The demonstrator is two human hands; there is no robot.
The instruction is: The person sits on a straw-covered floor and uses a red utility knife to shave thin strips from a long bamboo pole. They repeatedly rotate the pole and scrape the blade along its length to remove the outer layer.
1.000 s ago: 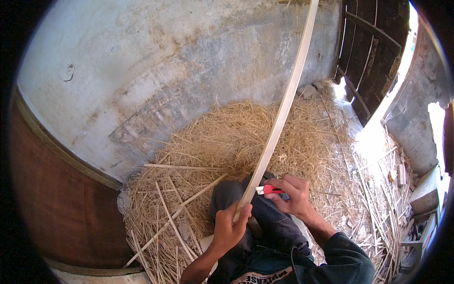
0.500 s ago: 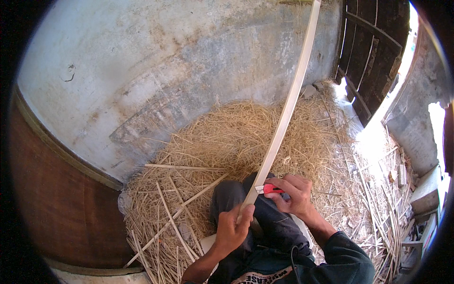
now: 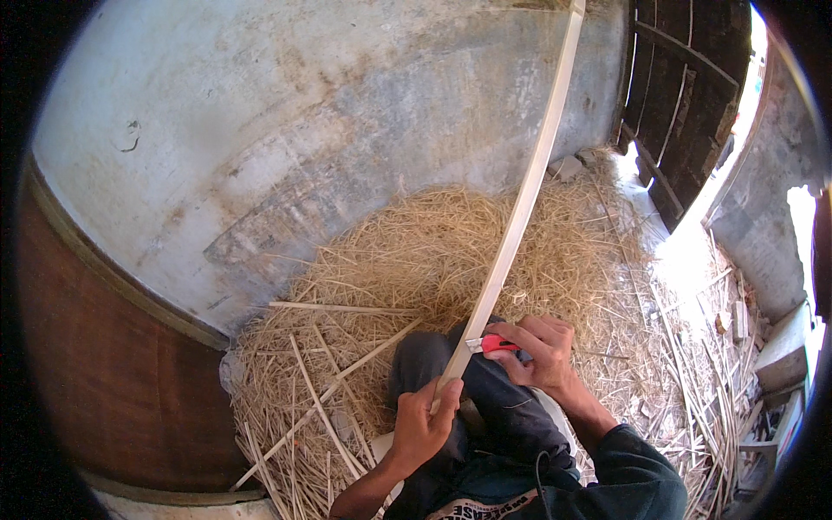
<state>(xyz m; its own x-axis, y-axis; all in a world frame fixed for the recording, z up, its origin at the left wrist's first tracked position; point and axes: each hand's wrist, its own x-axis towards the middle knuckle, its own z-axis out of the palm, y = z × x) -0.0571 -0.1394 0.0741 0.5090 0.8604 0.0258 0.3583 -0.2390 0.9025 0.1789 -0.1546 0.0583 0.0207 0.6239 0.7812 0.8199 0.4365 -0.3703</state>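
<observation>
A long pale wooden strip [image 3: 518, 221] slants up from my lap toward the top edge of the view. My left hand [image 3: 423, 425] is closed around its lower end, thumb along the near face. In my right hand [image 3: 542, 351] is a red utility knife [image 3: 497, 343], gripped between thumb and fingers. Its short blade touches the right edge of the strip, a little above my left hand. Below the strip are my knees in dark trousers [image 3: 494, 394].
A heap of thin shavings [image 3: 433, 247] spreads around my legs up to the stained wall [image 3: 329, 139]. Loose thin strips [image 3: 321, 403] lie crossed at the left, near a brown panel [image 3: 121, 347]. A dark plank door [image 3: 680, 95] stands at the back right.
The strip and both hands stay almost where they were. The blade still rests on the strip's edge; the whole view has shifted very slightly.
</observation>
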